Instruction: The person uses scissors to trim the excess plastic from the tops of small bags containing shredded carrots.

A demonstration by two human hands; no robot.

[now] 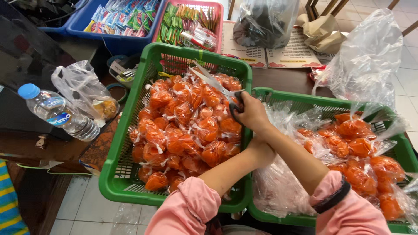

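1. Right hand (251,114): closed around the black-handled scissors (233,104). The blades point toward 10 o'clock and meet a clear plastic bag tail (204,75).
2. Left hand: hidden under the right forearm at 6 o'clock of the right hand. I cannot tell its grip.
3. Work position: above the left green plastic slotted basket (130,174), which is piled with small knotted clear bags of orange filling (183,130).
4. Recommended practice: keep the blades on the empty tail only, well above the knot, and hold the tail taut.
5. A second green plastic basket (278,93) touches the first at 3 o'clock. A clear water bottle with a blue cap (56,113) lies at 9 o'clock.
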